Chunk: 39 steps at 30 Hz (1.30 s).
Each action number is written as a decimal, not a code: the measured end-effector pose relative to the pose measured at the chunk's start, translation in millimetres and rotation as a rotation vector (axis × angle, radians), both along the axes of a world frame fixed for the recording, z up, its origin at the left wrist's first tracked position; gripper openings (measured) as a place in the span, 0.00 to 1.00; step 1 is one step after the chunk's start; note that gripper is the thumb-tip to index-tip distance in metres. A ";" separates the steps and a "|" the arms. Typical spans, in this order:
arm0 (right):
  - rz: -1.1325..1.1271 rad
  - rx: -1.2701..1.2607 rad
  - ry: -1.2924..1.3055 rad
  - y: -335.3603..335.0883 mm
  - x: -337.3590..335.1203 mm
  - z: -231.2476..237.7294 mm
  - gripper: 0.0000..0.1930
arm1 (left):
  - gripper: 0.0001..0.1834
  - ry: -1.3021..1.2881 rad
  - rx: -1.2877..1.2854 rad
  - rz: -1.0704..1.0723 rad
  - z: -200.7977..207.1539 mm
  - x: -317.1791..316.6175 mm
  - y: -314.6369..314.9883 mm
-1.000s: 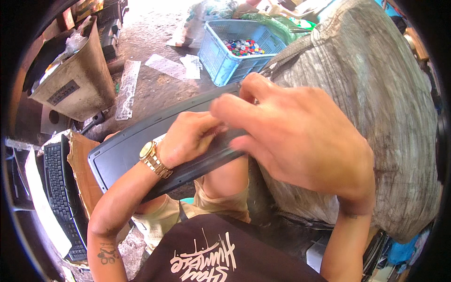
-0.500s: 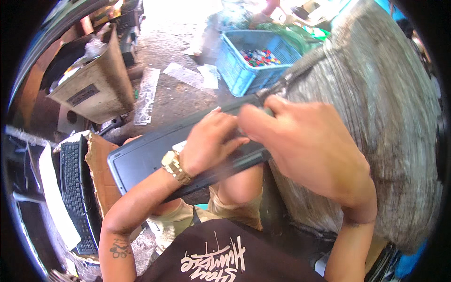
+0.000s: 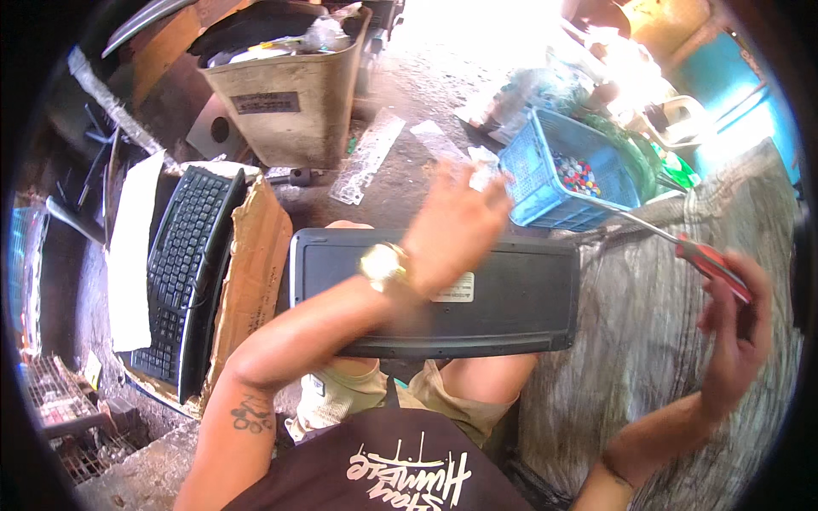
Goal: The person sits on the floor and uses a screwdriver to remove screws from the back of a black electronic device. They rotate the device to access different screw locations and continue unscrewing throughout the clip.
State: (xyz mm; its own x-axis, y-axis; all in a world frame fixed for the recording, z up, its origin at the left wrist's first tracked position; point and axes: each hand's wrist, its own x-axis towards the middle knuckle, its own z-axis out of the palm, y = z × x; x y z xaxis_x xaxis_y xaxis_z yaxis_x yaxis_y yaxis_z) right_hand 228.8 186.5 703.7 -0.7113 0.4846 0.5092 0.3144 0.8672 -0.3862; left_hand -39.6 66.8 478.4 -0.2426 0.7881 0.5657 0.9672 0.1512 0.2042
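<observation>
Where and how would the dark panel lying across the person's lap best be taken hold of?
Probably at the right end of the dark panel, coming from the right with a flat pinch over its edge: it lies flat and wide, that end juts past the right thigh, and in this view the left forearm crosses its left half.

Glare (image 3: 469, 30) bleaches the far end of the grimy floor (image 3: 400, 186); a blue surface (image 3: 728, 72), possibly a wall, stands right.
</observation>
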 end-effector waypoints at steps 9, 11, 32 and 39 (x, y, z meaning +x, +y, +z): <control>0.267 0.050 -0.283 -20.3 -82.3 -43.8 0.10 | 0.28 -0.559 0.037 -0.589 36.5 -29.2 8.1; 0.304 0.105 -0.306 -18.5 -88.0 -48.4 0.08 | 0.21 -0.626 -0.018 -0.635 33.3 -25.8 11.9; 0.235 0.245 -0.523 -23.8 -112.0 -44.2 0.08 | 0.13 -0.785 -0.003 -0.625 2.3 -19.1 18.3; 0.182 0.342 -0.692 -11.8 -124.4 -43.9 0.13 | 0.12 -0.727 -0.026 -0.605 -1.3 -19.2 19.9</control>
